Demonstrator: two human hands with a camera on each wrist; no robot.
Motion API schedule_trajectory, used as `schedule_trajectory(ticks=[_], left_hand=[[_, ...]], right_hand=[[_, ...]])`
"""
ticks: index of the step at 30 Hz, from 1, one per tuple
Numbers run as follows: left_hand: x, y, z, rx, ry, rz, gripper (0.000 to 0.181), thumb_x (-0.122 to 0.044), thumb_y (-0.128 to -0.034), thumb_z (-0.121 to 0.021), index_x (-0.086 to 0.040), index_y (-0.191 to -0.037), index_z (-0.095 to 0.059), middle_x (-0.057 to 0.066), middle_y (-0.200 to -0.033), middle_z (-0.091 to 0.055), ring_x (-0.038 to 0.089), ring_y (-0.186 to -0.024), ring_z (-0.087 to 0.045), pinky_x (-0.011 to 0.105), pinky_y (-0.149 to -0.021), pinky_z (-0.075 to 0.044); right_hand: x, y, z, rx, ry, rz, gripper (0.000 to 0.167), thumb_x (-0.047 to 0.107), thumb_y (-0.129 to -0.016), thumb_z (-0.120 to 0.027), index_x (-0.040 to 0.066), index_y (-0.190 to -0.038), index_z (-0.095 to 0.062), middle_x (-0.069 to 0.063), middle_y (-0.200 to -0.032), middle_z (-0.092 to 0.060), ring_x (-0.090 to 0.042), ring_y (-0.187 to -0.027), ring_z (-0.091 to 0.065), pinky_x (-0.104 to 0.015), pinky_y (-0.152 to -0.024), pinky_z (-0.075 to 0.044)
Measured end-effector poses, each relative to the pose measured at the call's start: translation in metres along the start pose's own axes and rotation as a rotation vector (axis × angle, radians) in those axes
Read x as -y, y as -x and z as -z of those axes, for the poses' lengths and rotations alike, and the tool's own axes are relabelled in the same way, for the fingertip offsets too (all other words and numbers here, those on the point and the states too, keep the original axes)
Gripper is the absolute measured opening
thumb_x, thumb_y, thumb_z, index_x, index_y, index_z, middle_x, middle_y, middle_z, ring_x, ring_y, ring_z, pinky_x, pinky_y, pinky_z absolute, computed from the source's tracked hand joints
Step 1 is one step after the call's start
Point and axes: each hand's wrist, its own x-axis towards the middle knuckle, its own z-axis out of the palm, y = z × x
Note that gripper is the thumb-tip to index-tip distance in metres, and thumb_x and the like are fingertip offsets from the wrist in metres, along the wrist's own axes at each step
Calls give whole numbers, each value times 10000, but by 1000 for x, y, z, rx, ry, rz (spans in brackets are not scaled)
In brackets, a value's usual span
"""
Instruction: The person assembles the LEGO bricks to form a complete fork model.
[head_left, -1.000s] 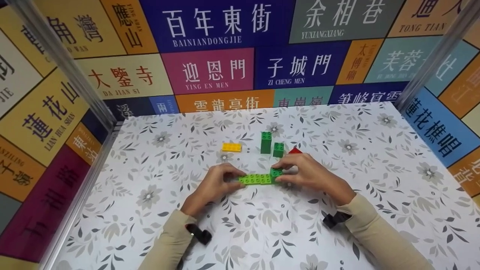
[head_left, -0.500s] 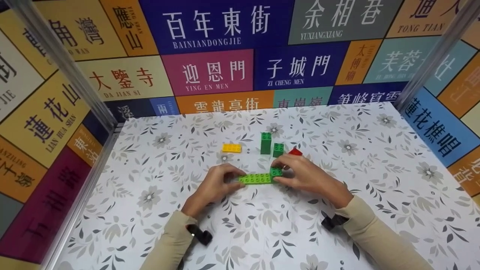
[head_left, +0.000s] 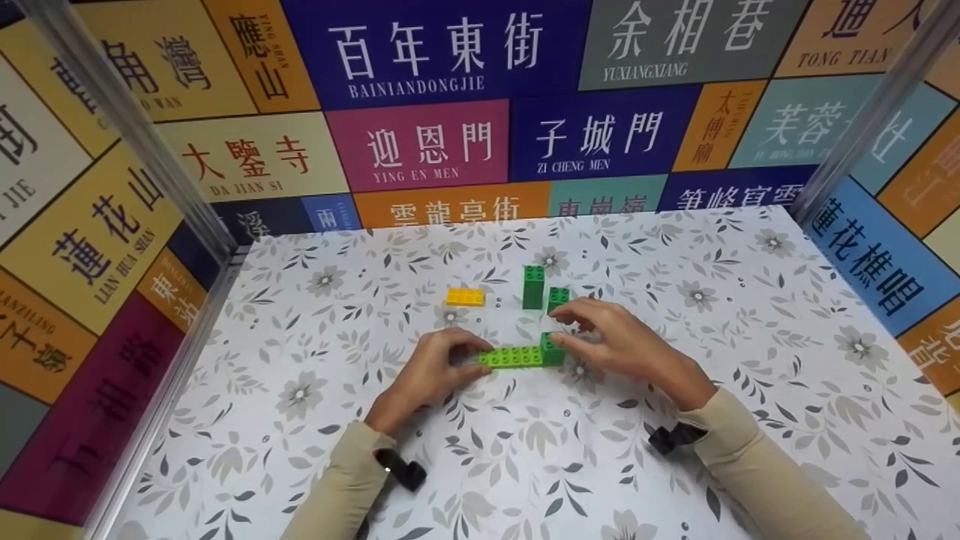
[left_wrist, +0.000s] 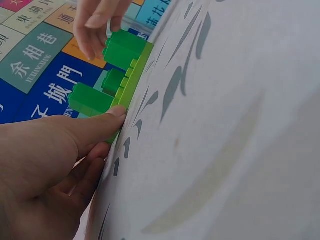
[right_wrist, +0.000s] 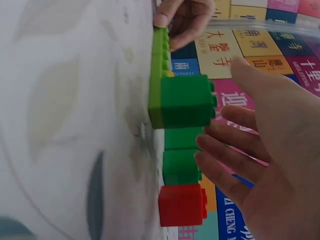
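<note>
Head view: left hand (head_left: 431, 364) is pinching lime strip (head_left: 516, 356), right hand (head_left: 616, 339) is hovering unclasped beside its mounted green block (head_left: 552, 355); fitting seemingly is finishing, next presumably requiring another reach

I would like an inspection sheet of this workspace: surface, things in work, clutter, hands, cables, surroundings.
Surface: white table with leaf and flower print
Job's things: strip, light green, on the table; dark block seated on its right end
Clutter: yellow block, green tower, small green block and red block, all apart from the strip
Left hand: pinches the strip's left end
Right hand: beside the dark block, not gripping it
Cables: nothing seen
Surroundings: walls of coloured signs, behind and at both sides
</note>
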Motion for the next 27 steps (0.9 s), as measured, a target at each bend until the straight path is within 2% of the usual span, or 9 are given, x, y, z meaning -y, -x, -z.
schedule_trajectory(ticks=[3, 5, 9, 14, 17, 22, 27], left_hand=[[0, 0, 0, -7, 4, -13, 283, -219, -909, -902, -165, -1176, -828, -1, -1155, -795, 172, -1029, -719, 371, -928, -594], [0, 0, -1, -9, 3, -18, 281, -216, -906, -904, -162, -1171, -828, 5, -1153, -796, 180, -1023, -720, 376, -921, -597], [-1, 1, -1, -4, 0, -9, 288, -222, -904, -907, -167, -1176, -828, -3, -1159, -795, 180, -1039, -725, 377, -940, -594], [-1, 1, 0, 5, -4, 13, 293, -224, -905, -905, -183, -1185, -827, -24, -1171, -791, 154, -1067, -724, 379, -974, -592], [-1, 2, 0, 9, -1, 28, 296, -226, -903, -907, -190, -1186, -828, -41, -1177, -789, 134, -1077, -721, 372, -989, -589], [-2, 1, 1, 8, 9, 33, 304, -225, -898, -910, -184, -1188, -826, -42, -1179, -787, 136, -1077, -722, 371, -991, -589], [-2, 0, 0, 6, 13, 30, 306, -218, -892, -914, -181, -1183, -827, -39, -1165, -789, 142, -1062, -723, 365, -977, -592]], right_hand=[[-7, 0, 8, -61, 9, -10, 347, 308, -1040, -753, 136, -1339, -726, -106, -1228, -772, -233, -1025, -741, -478, -917, -641], [-14, 0, 13, -98, 39, -22, 339, 232, -1016, -781, 98, -1324, -729, -121, -1221, -771, -250, -1032, -737, -494, -931, -634], [-29, -1, 19, -135, 104, -55, 394, 178, -975, -825, 57, -1335, -720, -138, -1301, -750, -342, -1209, -698, -552, -1064, -570], [-42, 0, 22, -86, 87, -87, 461, 70, -970, -790, 50, -1416, -675, -165, -1415, -698, -387, -1348, -635, -584, -1154, -518], [-46, 1, 22, -39, 55, -92, 492, -2, -984, -720, 47, -1467, -643, -175, -1461, -677, -396, -1359, -638, -587, -1128, -545], [-50, 2, 23, 16, 12, -120, 509, -21, -991, -682, 56, -1491, -630, -170, -1489, -663, -377, -1309, -673, -563, -1082, -582], [-51, 4, 25, 44, 21, -132, 544, -66, -958, -638, 66, -1485, -640, -162, -1530, -636, -374, -1349, -646, -554, -1087, -576]])
